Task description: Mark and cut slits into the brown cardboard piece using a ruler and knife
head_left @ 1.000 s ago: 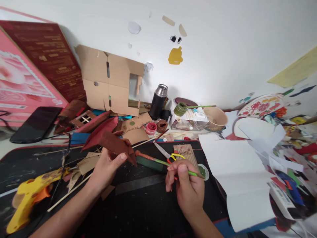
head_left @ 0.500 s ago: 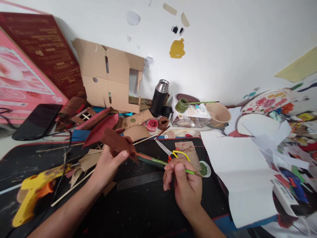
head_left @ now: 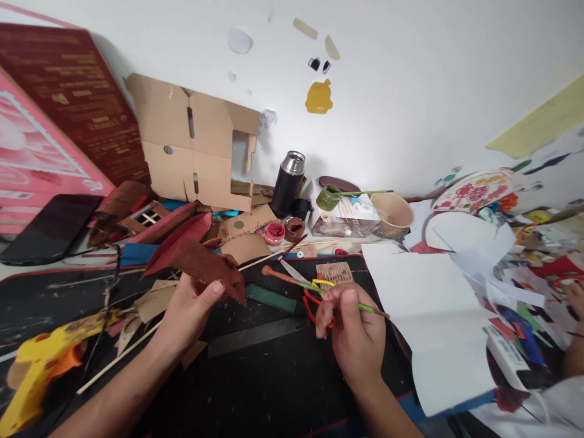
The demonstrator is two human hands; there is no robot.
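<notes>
My left hand (head_left: 194, 313) grips a folded brown-painted cardboard piece (head_left: 201, 263), thumb on its near face and fingers behind. My right hand (head_left: 353, 328) pinches a paintbrush (head_left: 292, 280) with a green handle and a reddish-brown left end, which points toward the brown piece with a gap between them. Scissors (head_left: 312, 308) with red and yellow handles lie partly under the brush and right hand. Behind them is a paint-stained corrugated cardboard scrap (head_left: 335, 272). On the black mat, a dark green strip (head_left: 276, 299) and a translucent strip (head_left: 260, 337) lie between my hands.
A yellow glue gun (head_left: 50, 359) and scraps lie left. Open red (head_left: 274, 233) and brown (head_left: 294, 228) paint jars stand behind, near a black flask (head_left: 287, 185). A green jar (head_left: 328, 198) tops a box. White paper (head_left: 438, 310) lies right; another person's hand (head_left: 575, 298) shows at the far right.
My right hand has drawn the brush rightward, away from the brown piece, opening a gap. The view has shifted slightly, and another person's hand has appeared at the right edge.
</notes>
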